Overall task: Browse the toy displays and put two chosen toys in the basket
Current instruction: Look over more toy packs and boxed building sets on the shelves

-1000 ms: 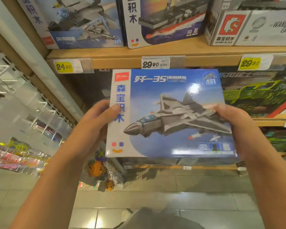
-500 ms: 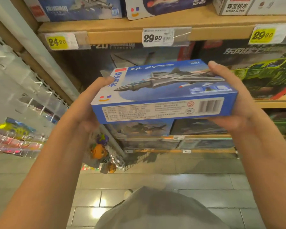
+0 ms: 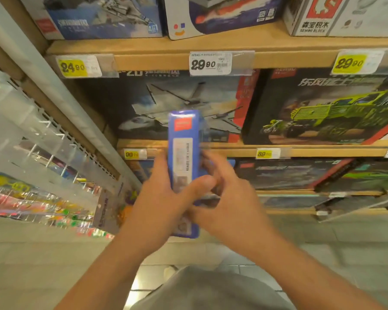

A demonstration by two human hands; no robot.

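Note:
A blue toy box point(image 3: 183, 153) of a fighter-jet brick set stands on end in front of me, its narrow side with a white label facing the camera. My left hand point(image 3: 164, 198) grips it from the left, thumb across the narrow side. My right hand point(image 3: 229, 198) holds its right side with fingers curled behind it; this hand is blurred. No basket is in view.
Wooden shelves point(image 3: 255, 57) hold boxed brick sets: a grey jet box point(image 3: 177, 104) right behind the held box, a green truck box point(image 3: 323, 108) to the right. Price tags point(image 3: 207, 63) line the shelf edges. Hanging packets on white hooks point(image 3: 43, 153) fill the left. Tiled floor lies below.
The box has been turned from lying flat and wide to standing on end with a narrow side towards me. Both hands have come close together around it, lower in the view.

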